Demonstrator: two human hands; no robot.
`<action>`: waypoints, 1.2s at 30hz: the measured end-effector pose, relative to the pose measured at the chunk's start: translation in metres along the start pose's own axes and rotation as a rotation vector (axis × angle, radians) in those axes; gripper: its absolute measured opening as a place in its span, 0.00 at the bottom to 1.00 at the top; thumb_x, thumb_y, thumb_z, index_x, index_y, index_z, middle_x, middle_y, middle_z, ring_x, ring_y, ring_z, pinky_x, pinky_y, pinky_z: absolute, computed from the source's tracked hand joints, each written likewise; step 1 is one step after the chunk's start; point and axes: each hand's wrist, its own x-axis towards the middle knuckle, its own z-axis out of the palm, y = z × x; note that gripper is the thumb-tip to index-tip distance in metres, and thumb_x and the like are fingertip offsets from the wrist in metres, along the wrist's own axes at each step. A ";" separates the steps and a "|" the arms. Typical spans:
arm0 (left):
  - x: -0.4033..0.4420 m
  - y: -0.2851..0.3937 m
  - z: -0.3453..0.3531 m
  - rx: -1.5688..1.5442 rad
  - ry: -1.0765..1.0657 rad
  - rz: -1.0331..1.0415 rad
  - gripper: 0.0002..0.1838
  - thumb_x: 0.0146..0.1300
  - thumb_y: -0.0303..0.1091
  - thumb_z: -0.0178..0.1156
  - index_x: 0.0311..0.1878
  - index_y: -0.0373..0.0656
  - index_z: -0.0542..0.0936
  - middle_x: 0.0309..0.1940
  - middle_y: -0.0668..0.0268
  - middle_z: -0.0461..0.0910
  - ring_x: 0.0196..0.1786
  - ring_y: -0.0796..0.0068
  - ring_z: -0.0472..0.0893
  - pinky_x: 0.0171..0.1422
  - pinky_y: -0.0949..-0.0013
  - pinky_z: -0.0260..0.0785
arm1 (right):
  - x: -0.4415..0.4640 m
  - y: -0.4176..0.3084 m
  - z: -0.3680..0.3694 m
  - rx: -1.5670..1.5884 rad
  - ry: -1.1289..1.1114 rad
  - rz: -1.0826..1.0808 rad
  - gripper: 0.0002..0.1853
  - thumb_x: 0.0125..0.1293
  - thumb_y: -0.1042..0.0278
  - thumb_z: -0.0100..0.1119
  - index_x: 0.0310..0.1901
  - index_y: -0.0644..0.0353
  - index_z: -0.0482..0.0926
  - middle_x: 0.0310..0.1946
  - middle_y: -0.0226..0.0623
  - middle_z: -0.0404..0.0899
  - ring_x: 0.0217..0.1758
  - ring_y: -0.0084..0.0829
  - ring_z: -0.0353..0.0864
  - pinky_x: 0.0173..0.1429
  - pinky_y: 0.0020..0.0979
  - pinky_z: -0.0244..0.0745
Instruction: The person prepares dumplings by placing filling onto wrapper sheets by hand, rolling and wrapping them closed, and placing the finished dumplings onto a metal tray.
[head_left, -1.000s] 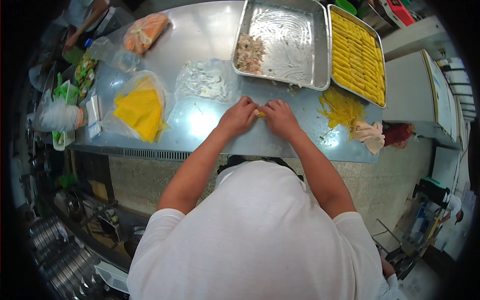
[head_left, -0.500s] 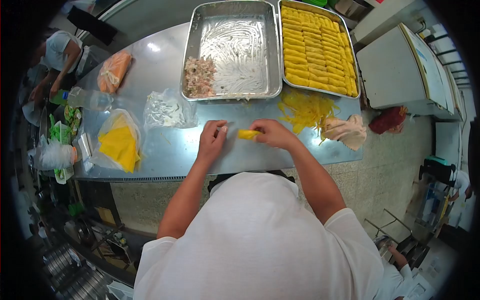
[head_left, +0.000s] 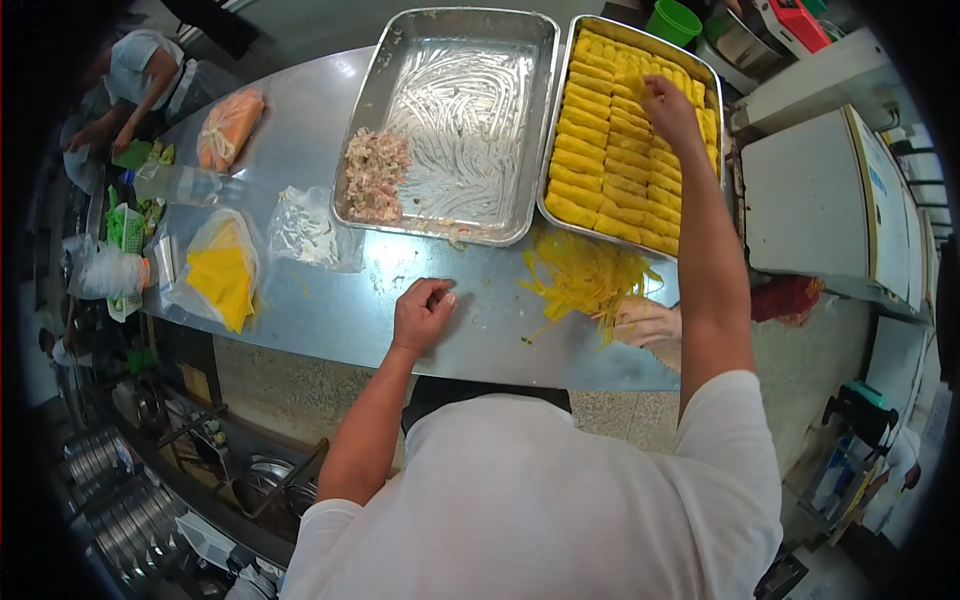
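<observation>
My right hand (head_left: 672,112) is stretched over the metal tray (head_left: 548,212) of yellow rolls (head_left: 625,155), which lie in tight rows. Its fingers are closed on a yellow roll (head_left: 634,88) near the far part of the rows, partly hidden among the others. My left hand (head_left: 423,316) rests on the steel table (head_left: 470,345) near the front edge, fingers curled in, with nothing visible in them. Beyond it stands a deep metal pan (head_left: 515,235) with minced filling (head_left: 376,175) heaped in its near left corner and smears across its bottom.
Yellow trimmings (head_left: 580,280) and a pale cloth (head_left: 645,325) lie by my right forearm. Leftward are a clear plastic bag (head_left: 305,230), bagged yellow sheets (head_left: 220,280), an orange bundle (head_left: 230,130) and a plastic bottle (head_left: 180,184). Another person (head_left: 140,75) works at far left.
My right hand has carried the yellow roll from the table's front up and right to the tray. My left hand has stayed near the front edge, its fingers now more curled. The view has shifted.
</observation>
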 end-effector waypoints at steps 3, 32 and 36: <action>0.001 0.003 0.000 0.025 0.017 -0.015 0.12 0.65 0.33 0.68 0.48 0.36 0.86 0.33 0.66 0.80 0.31 0.80 0.77 0.37 0.74 0.71 | 0.078 0.026 0.010 -0.276 0.048 -0.144 0.24 0.64 0.67 0.60 0.63 0.46 0.80 0.55 0.42 0.83 0.56 0.43 0.84 0.57 0.43 0.79; 0.027 0.049 0.030 -0.617 -0.696 0.066 0.10 0.76 0.34 0.62 0.51 0.38 0.83 0.39 0.70 0.81 0.40 0.81 0.80 0.47 0.71 0.79 | -0.409 -0.157 0.111 0.888 0.285 0.083 0.21 0.64 0.79 0.57 0.60 0.63 0.79 0.54 0.35 0.79 0.59 0.28 0.79 0.68 0.33 0.73; -0.004 0.054 0.022 -0.673 -1.052 0.043 0.10 0.76 0.34 0.61 0.52 0.38 0.82 0.40 0.68 0.82 0.42 0.80 0.81 0.52 0.70 0.78 | -0.475 -0.205 0.134 0.789 0.537 0.107 0.19 0.65 0.77 0.59 0.58 0.63 0.80 0.53 0.37 0.79 0.58 0.30 0.80 0.67 0.36 0.75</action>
